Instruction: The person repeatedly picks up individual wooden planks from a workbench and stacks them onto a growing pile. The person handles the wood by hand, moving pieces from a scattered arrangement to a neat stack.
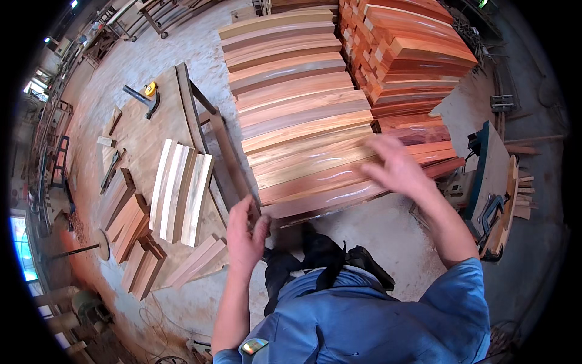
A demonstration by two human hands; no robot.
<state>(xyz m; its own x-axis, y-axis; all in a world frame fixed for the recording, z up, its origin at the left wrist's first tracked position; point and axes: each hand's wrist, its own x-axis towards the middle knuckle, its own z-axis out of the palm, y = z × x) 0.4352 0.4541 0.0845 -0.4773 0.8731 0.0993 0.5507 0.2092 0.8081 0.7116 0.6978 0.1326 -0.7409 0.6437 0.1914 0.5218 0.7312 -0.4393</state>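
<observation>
A row of curved wooden boards (309, 134) lies side by side in front of me, in pink, tan and grey-brown tones. Over the right part of the nearer boards hovers my right hand (397, 165), fingers spread and a little blurred, with nothing in it. Beside the left end of the nearest board (321, 203), my left hand (245, 233) is open, thumb apart from the fingers. Whether it touches that board's end I cannot tell. To the left, several pale curved strips (179, 191) lie on a plywood table (160, 118).
A tall stack of reddish curved boards (412, 48) stands at the far right. On the table are a tool with a yellow round part (148, 97) and short wood pieces (145, 267). A stand with a clamp (492, 212) is to my right.
</observation>
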